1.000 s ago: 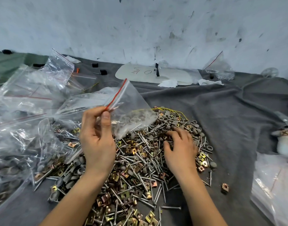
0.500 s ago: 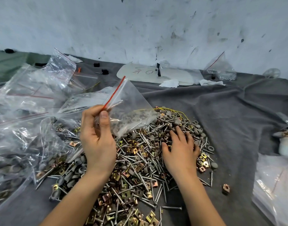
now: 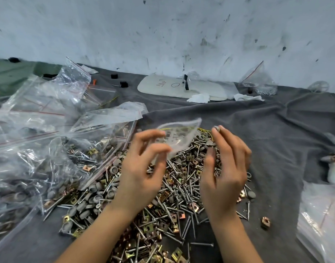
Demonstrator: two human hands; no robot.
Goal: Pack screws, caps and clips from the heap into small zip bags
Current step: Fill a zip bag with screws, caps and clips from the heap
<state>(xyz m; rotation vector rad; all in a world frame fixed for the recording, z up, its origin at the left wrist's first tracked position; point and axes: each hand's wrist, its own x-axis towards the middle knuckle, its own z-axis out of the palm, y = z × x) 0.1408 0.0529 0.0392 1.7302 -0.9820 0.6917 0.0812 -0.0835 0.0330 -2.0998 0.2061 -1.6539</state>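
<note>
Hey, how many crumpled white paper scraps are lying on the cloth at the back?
3. The left scrap lies beside the upright bag, the middle scrap against the white board, the right scrap just past its right end. The bags could hide more.

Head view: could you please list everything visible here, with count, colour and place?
Heap of silver screws, grey caps and brass clips: one, centre of cloth.
Small clear plastic zip bag: one, transparent, above the heap.
Round grey cap: one, above heap's right.
Filled clear zip bags: many, left side.
Dark grey cloth: one, under everything.
White oval board: one, by the wall.
Left hand: pinches the zip bag.
Right hand: pinches the cap.
</note>
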